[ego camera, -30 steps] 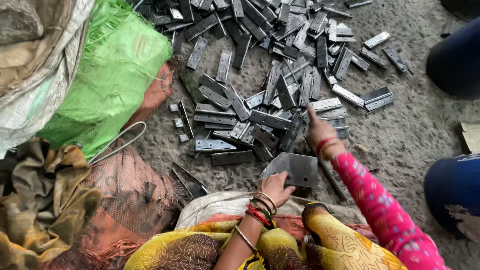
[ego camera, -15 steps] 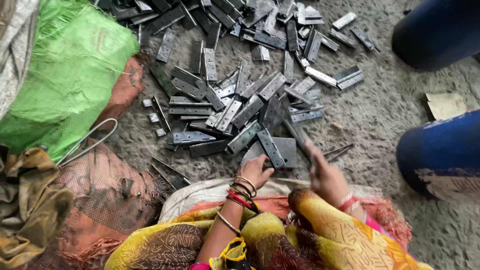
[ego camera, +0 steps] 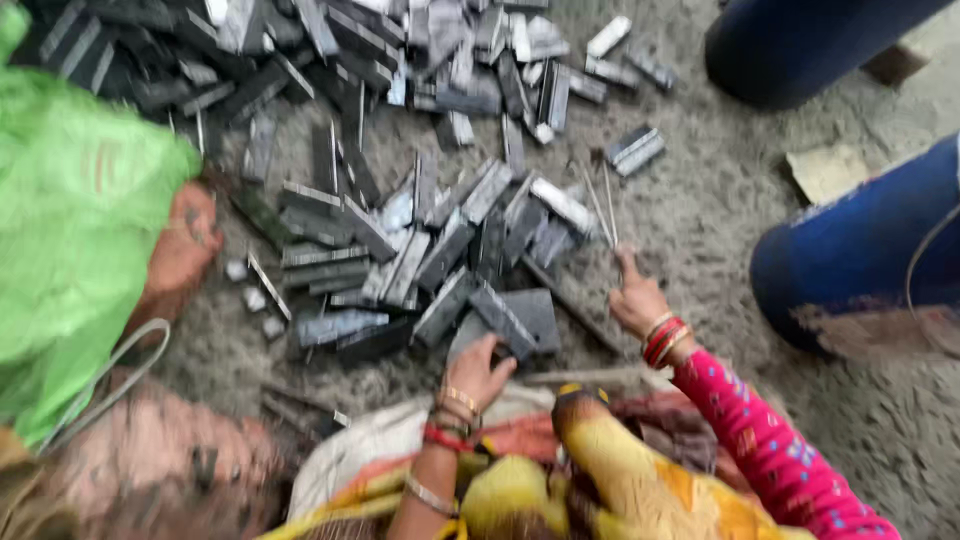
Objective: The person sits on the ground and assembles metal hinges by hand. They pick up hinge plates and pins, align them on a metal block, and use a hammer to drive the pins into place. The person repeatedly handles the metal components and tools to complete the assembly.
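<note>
Head view looks down at two bare hands over a gritty grey floor point(ego camera: 720, 230), and the picture is blurred. Left hand point(ego camera: 480, 368), with bangles at the wrist, rests its fingers on the near edge of a dark flat plate point(ego camera: 535, 318) lying just ahead of it; whether the fingers grip the plate or only press on it cannot be told. One grey metal strip point(ego camera: 500, 318) lies slanted across the plate's top, right beyond the fingertips. Right hand point(ego camera: 638, 300), in a pink sleeve point(ego camera: 775, 455) with red bangles, is raised to the right of the plate and is closed around two thin rods point(ego camera: 604, 205) that stick up and away from it. Beyond both hands spreads a heap of strips point(ego camera: 400, 150), grey and dark, lying every way, thickest far ahead and to the left. Far left of the left hand sits a green sack point(ego camera: 70, 240), with a wire loop point(ego camera: 110, 385) beneath it. Right of the right hand are two blue-clad shapes point(ego camera: 850, 260), and between them a scrap of card point(ego camera: 825, 170) lies on the floor. Nearest the wearer, below the hands, is yellow patterned cloth point(ego camera: 600, 490).
</note>
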